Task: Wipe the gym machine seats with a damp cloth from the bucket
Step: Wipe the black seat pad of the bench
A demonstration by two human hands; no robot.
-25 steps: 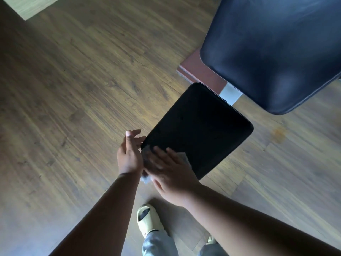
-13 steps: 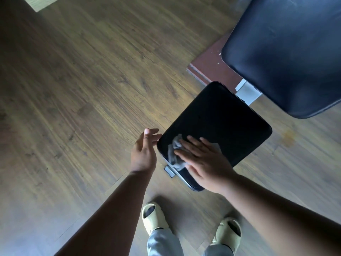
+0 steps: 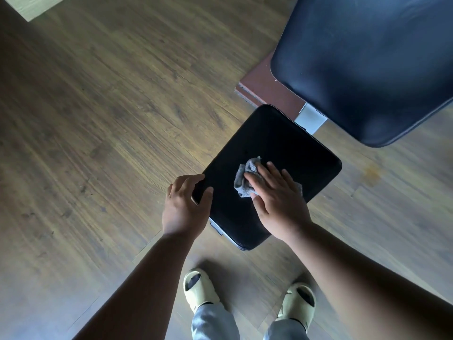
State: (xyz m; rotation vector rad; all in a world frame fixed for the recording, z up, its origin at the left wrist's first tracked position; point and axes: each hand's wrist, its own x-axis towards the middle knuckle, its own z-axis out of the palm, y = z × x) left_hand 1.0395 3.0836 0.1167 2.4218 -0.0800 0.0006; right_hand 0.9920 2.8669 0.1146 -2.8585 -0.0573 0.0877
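**Hands working the small seat pad**

Right hand (image 3: 277, 195) lies flat, fingers straight, pressing the grey cloth (image 3: 245, 179) onto the middle of the black seat pad (image 3: 289, 143). Left hand (image 3: 185, 204) curls round the pad's near-left corner, probably to steady it against the wiping. A larger backrest pad (image 3: 367, 65) waits beyond; no bucket in view.

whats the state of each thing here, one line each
grey cloth: crumpled, flat on the seat under the right hand
small black seat: being wiped, steadied at its left corner
left hand: holds the seat's corner
right hand: fingers straight, pressing the cloth
large black pad: untouched
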